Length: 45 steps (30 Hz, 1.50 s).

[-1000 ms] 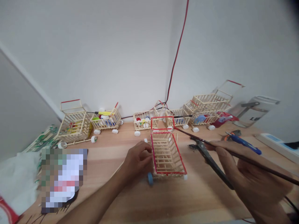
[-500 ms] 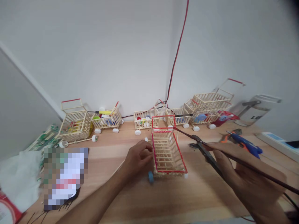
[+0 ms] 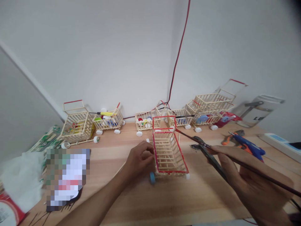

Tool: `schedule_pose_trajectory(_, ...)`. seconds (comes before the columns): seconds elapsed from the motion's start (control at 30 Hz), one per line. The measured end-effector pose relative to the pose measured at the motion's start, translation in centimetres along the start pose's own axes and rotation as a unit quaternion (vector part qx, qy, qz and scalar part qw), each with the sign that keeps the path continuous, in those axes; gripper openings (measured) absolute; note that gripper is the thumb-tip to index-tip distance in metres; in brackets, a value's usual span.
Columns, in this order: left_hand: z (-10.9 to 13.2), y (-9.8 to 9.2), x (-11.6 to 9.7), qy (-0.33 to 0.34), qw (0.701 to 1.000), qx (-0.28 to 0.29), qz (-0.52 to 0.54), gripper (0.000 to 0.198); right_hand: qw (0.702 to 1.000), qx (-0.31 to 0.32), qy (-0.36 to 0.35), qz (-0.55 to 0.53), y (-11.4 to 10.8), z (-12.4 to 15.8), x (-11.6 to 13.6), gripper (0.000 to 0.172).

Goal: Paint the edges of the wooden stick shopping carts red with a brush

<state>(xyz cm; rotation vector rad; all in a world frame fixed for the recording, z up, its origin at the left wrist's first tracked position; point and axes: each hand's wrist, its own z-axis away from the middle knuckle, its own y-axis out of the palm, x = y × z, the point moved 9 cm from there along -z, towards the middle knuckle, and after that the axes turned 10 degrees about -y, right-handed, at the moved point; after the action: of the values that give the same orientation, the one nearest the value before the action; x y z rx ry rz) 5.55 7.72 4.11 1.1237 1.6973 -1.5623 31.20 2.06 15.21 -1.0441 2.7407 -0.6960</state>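
My left hand (image 3: pixel 140 160) grips the left side of a wooden stick model shopping cart (image 3: pixel 168 153), whose edges are painted red. A blue bottle-cap wheel (image 3: pixel 152 177) shows below that hand, and a white cap wheel (image 3: pixel 187 176) sits at the cart's near right corner. My right hand (image 3: pixel 255 180) holds a long dark paintbrush (image 3: pixel 225 158), its tip close to the cart's raised red handle frame (image 3: pixel 164 123). Dark metal scissors (image 3: pixel 209 158) lie partly under my right hand, their far end hidden by my fingers.
Several similar stick carts (image 3: pixel 77 127) line the wall at the back of the wooden table (image 3: pixel 131 201). A blue glue gun (image 3: pixel 248 147) lies to the right. A pixelated packet (image 3: pixel 66 179) and white cloth (image 3: pixel 22 179) are at left. A red-and-black wire (image 3: pixel 178 59) runs down the wall.
The rear end of the paintbrush has dipped a little, and my right hand has shifted slightly. The view has drifted a little. My left hand keeps its hold on the cart.
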Motion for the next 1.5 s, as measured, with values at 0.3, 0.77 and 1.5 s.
schedule_pose_trajectory(0.3, 0.1, 0.1, 0.0, 0.004, 1.0, 0.007, 0.007, 0.01, 0.996, -0.007, -0.048, 0.081, 0.1, -0.8, 1.2, 0.012)
schedule_pose_trajectory(0.77, 0.0, -0.1, -0.3, -0.002, 1.0, 0.002, 0.005, 0.011, 0.991, -0.037, -0.059, 0.118, 0.3, -1.1, 0.9, 0.009)
schedule_pose_trajectory(1.5, 0.0, 0.0, -0.2, 0.002, 1.0, 0.006, 0.003, 0.012, 0.992, -0.022, -0.055, 0.108, 0.0, -0.7, 1.3, 0.013)
